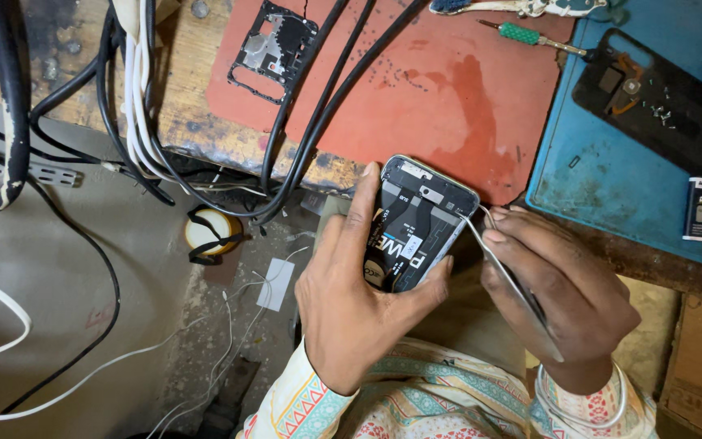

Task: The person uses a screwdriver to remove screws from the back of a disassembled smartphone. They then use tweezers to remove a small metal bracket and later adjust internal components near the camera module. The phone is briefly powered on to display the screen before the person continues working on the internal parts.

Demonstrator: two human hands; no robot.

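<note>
Red and blue mats lie on the old wooden bench (196,122). The red mat (440,89) is the big one in the middle, and the blue mat (603,179) sits just beside it on the right. Thick black cables (318,106) run across the red mat and hang down off the bench edge. A black phone back plate (647,97) lies on the blue mat, and a black inner frame (273,49) lies at the top of the red mat.

In front of the bench edge, the left hand (351,301) is wrapped around an open phone (420,223), with a finger up one side and the thumb on the other. You can see the phone's insides. The right hand (562,293) pinches thin metal tweezers (509,276), and their tip touches the phone's right edge. A small screwdriver with a green handle (521,34) lies at the top.
</note>
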